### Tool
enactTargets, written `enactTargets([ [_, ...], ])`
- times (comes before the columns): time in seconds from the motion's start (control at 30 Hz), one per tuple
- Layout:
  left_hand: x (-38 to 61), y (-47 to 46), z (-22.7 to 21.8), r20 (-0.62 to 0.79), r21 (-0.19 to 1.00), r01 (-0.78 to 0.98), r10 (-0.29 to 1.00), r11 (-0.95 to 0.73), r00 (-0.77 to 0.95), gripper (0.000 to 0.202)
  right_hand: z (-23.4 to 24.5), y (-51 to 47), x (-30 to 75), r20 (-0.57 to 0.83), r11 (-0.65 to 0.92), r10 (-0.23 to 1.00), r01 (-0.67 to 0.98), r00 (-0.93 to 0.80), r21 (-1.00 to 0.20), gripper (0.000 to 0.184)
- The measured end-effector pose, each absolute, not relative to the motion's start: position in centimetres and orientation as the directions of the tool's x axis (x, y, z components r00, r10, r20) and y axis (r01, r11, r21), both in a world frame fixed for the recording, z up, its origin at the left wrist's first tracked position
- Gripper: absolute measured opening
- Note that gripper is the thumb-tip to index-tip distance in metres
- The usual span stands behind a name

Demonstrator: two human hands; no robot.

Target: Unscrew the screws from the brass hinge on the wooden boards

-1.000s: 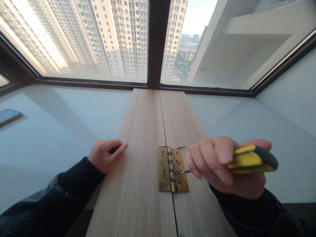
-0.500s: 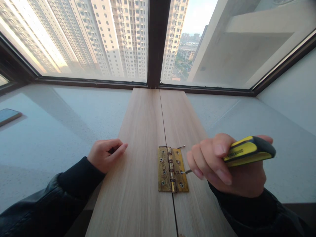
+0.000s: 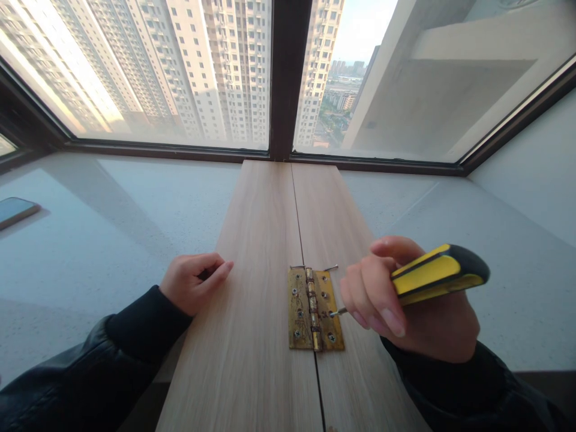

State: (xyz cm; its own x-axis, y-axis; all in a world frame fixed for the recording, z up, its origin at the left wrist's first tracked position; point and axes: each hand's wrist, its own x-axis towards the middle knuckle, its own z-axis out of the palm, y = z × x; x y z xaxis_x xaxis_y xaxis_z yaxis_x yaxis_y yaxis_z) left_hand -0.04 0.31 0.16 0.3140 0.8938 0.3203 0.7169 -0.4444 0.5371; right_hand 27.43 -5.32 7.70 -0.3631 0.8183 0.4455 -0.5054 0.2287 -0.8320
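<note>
A flat phone lies at far left on a pale, speckled windowsill. Nearer the middle, a left hand, cuffed in black, rests at the outer edge of the smooth, wood-grained left board, fingers curled into a loose fist around nothing. A stretch of pale grain separates it from the worn, brassy hinge, a flat rectangle with a ribbed barrel, which straddles the seam just left of the right board; beyond, a dark window frame borders the boards' far ends. At right, fingers of the right hand wrap a yellow-and-black screwdriver, its tip at a screw in the hinge's right leaf, its handle slanting up toward open room at right.
</note>
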Motion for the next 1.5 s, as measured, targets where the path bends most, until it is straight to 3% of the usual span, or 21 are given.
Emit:
enactTargets([
  [0.73,-0.1,0.4,0.1,0.327,0.532,0.716,0.89,-0.451,0.318,0.038,10.0,-5.2,27.8,0.404,0.21,0.884,-0.574,-0.234,-0.791,0.034],
  [1.5,-0.2,0.6,-0.2,0.337,0.539,0.704,0.885,-0.462,0.323,0.038,8.7,-5.5,26.8,0.399,0.178,0.86,-0.546,-0.318,-0.819,0.048],
])
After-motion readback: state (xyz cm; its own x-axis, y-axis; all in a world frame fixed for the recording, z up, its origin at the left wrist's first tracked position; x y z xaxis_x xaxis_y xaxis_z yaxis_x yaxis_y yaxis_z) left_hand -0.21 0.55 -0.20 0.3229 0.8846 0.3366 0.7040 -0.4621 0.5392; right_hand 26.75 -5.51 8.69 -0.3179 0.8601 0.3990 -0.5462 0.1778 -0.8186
